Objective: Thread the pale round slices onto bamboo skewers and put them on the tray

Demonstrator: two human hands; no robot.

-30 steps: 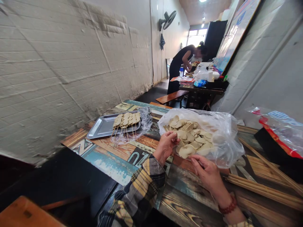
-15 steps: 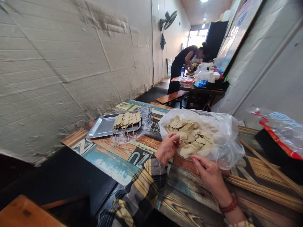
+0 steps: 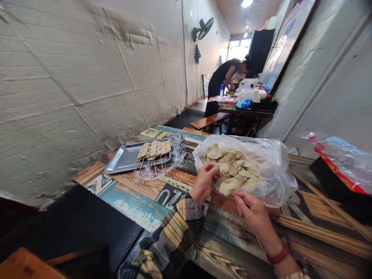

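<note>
A clear plastic bag [image 3: 274, 166] lies open on the table, full of thin, pale beige, roundish slices [image 3: 245, 170] whose exact kind I cannot make out. At the bag's near left edge, my left hand [image 3: 205, 181] is closed in a pinch on a pale slice [image 3: 223, 168]. My right hand [image 3: 252, 211] is closed too, at the bag's near edge beside a larger slice [image 3: 229, 186]. From it a thin wooden skewer [image 3: 259, 244] runs back toward the wrist; its tip is hard to see. To the left, several skewers of threaded slices [image 3: 154, 150] lie on a metal tray [image 3: 123, 158].
Crumpled clear plastic [image 3: 178, 149] sits by the tray. Bare wooden sticks [image 3: 322, 232] lie at the right, near a black box [image 3: 328, 178] with red-edged packaging [image 3: 345, 164]. Beyond a bench [image 3: 209, 121], a person [image 3: 222, 81] bends over another table [image 3: 247, 111].
The whole view has shifted slightly. Both hands keep their pinches at the bag's near edge, with hardly any movement; the tray and bag stay in place.
</note>
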